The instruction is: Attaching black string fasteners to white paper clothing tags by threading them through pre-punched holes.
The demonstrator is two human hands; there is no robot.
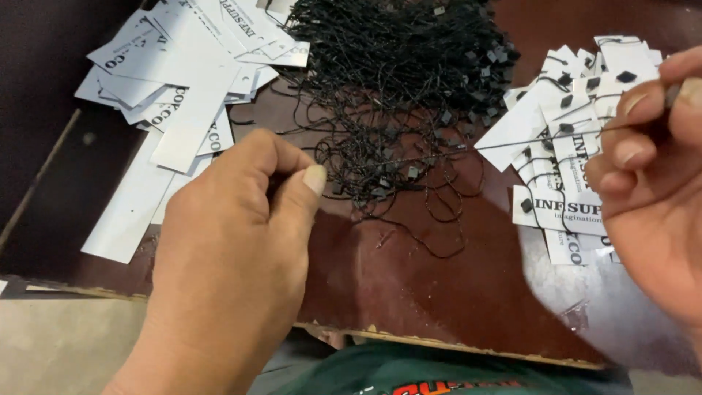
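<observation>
I see left hand [234,256] fingers pinching black string [548,139] mid-frame; right hand [651,175] fingers pinching its far end; tags [556,124] beneath, on desk [439,285].

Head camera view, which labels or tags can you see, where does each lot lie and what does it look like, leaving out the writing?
Loose tags: scattered heap at upper left of the brown board; white rectangular cards with black print, no strings.
Strung tags: pile at right, beside the right hand; white rectangular cards, black print, each with a black string and small square clasp.
Tag strings: tangled black heap between the piles, ahead of the left hand.
</observation>
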